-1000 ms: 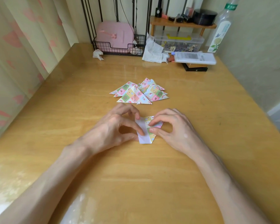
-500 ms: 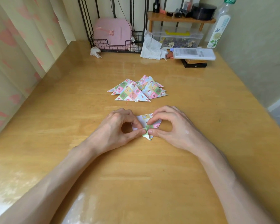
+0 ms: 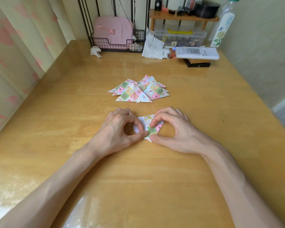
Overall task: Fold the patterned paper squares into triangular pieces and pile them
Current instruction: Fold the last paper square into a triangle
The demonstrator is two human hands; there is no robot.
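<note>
Patterned paper square [image 3: 152,127] on table | left hand [image 3: 120,130] pinches it | right hand [image 3: 174,129] pinches it

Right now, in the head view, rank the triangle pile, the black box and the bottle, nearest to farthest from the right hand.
1. Triangle pile, mid-table, ahead of the right hand.
2. Black box, farther back on the right.
3. Bottle, far right corner.

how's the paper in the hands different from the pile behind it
The held paper is mid-fold, white back showing; the pile holds finished triangles, patterned side up. The held paper is pinched by the left hand and right hand; the pile lies untouched farther back. Both carry the same pastel checked print.
</note>
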